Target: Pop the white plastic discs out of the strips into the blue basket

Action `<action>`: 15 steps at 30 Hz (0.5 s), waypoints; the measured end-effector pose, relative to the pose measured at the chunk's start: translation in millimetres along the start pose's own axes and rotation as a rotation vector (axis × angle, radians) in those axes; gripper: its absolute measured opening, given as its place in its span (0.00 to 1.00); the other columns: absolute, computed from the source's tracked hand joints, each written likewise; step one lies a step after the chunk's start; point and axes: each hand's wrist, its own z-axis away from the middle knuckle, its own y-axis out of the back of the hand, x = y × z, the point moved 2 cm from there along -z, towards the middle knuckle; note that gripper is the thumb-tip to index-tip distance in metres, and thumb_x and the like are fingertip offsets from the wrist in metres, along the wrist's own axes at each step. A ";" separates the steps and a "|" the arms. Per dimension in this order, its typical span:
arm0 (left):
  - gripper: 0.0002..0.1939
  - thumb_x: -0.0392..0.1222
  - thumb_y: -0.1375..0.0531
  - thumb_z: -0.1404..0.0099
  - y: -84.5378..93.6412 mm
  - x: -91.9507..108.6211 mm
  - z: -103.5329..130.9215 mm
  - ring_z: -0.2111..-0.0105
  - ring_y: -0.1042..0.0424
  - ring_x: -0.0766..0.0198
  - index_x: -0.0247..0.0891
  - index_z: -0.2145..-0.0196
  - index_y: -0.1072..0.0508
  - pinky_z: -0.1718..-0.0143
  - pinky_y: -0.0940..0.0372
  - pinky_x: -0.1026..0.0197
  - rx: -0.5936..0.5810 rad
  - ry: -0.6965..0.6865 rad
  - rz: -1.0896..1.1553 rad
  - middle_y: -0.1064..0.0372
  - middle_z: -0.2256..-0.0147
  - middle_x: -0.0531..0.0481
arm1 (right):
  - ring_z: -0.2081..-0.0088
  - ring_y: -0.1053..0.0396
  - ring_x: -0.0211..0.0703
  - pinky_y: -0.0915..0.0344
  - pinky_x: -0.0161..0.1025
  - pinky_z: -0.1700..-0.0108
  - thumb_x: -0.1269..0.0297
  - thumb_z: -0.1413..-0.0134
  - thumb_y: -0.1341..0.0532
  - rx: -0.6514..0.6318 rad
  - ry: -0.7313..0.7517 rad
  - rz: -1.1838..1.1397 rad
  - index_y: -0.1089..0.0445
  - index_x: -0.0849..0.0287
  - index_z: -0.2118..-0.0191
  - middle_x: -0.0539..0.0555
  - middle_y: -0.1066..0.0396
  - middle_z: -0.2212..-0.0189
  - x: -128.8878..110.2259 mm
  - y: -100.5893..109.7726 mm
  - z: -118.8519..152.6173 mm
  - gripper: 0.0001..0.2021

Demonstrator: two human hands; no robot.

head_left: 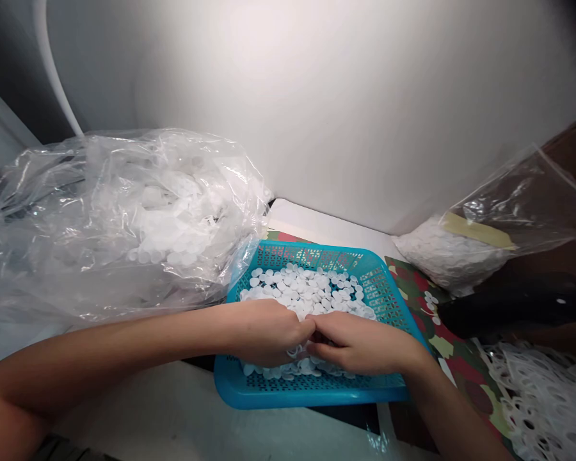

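Both of my hands meet over a blue plastic basket [249, 400] that holds many small white discs [307, 285]. My left hand [269, 333] is closed, its fingers curled round a white plastic piece with ring-shaped edges [295, 351], mostly hidden by the hand. Fingertip to fingertip with it, my right hand [360, 342] is closed in a pinch. Whatever lies between its thumb and finger is too small and covered to make out. The discs lie loose below and around both hands.
A large clear plastic bag [100, 224] with white pieces stands left. At right are a clear bag of white bits [456, 256], a black handle-like object [518, 304] and a heap of white ringed scraps [547, 403]. A pale wall [317, 115] rises behind.
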 end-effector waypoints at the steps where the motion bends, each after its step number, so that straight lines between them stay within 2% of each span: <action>1: 0.11 0.45 0.50 0.38 0.4 0.1 -0.1 0.85 0.36 0.62 0.34 0.63 0.37 0.88 0.57 0.63 0.007 0.003 0.002 0.33 0.80 0.49 | 0.67 0.35 0.40 0.43 0.35 0.67 0.70 0.46 0.50 0.000 0.002 0.004 0.36 0.60 0.64 0.53 0.30 0.66 0.3 -0.1 0.2 0.08; 4: 0.13 0.47 0.52 0.36 1.4 0.8 -0.5 0.84 0.36 0.62 0.35 0.65 0.35 0.87 0.54 0.63 0.019 0.002 0.023 0.33 0.80 0.49 | 0.68 0.36 0.40 0.44 0.34 0.68 0.70 0.47 0.49 0.007 0.008 0.037 0.37 0.60 0.65 0.53 0.30 0.67 1.5 -0.5 1.3 0.06; 8: 0.14 0.45 0.53 0.35 3.1 1.8 -1.2 0.84 0.37 0.64 0.36 0.69 0.32 0.85 0.50 0.63 0.009 -0.027 0.045 0.33 0.80 0.49 | 0.71 0.38 0.39 0.45 0.33 0.71 0.70 0.50 0.48 0.012 -0.003 0.079 0.39 0.60 0.68 0.52 0.33 0.71 3.5 -1.0 2.5 0.03; 15: 0.09 0.40 0.50 0.40 5.4 2.3 -1.4 0.86 0.39 0.65 0.36 0.72 0.32 0.87 0.57 0.62 -0.010 -0.041 0.028 0.33 0.81 0.50 | 0.70 0.38 0.39 0.45 0.33 0.70 0.71 0.51 0.49 -0.001 0.027 0.081 0.40 0.59 0.68 0.52 0.33 0.70 2.9 -0.1 2.0 0.03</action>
